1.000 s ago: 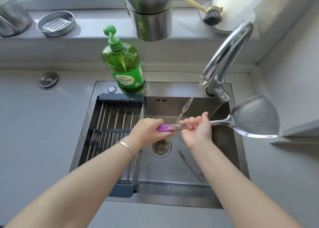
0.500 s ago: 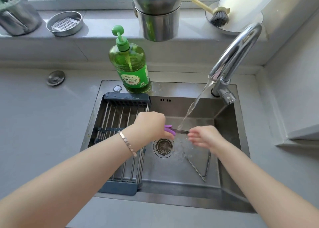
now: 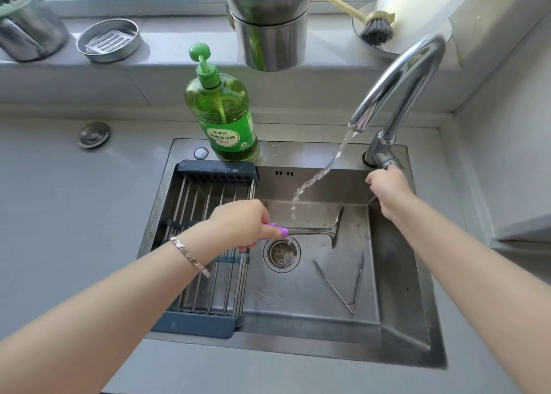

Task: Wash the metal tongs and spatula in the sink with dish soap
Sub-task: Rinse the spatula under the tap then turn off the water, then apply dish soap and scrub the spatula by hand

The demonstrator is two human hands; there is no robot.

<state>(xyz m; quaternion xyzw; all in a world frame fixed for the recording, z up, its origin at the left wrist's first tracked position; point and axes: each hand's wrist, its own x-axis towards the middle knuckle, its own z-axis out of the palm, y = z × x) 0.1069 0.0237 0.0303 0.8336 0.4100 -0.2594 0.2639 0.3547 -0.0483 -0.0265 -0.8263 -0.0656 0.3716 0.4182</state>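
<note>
My left hand (image 3: 238, 225) grips the purple handle of the metal spatula (image 3: 316, 230), which lies level over the drain with its blade seen edge-on. My right hand (image 3: 387, 189) reaches up to the faucet lever (image 3: 386, 162) and touches it. Water runs from the faucet (image 3: 396, 86) in a thin stream down to the spatula's shaft. The metal tongs (image 3: 343, 283) lie open in a V on the floor of the steel sink (image 3: 399, 319), right of the drain. A green dish soap bottle (image 3: 222, 110) stands on the sink's back rim.
A dark-framed drying rack (image 3: 208, 262) spans the sink's left side. On the window ledge stand a steel pot (image 3: 268, 27), a steel soap dish (image 3: 108, 40), a dish brush (image 3: 374, 28) and a steel container (image 3: 26, 27). A sink plug (image 3: 94, 134) lies on the grey counter.
My right hand let go of the spatula shaft and rose to the faucet lever. The spatula, first held up with its blade to the right, came down into the sink, held by my left hand alone.
</note>
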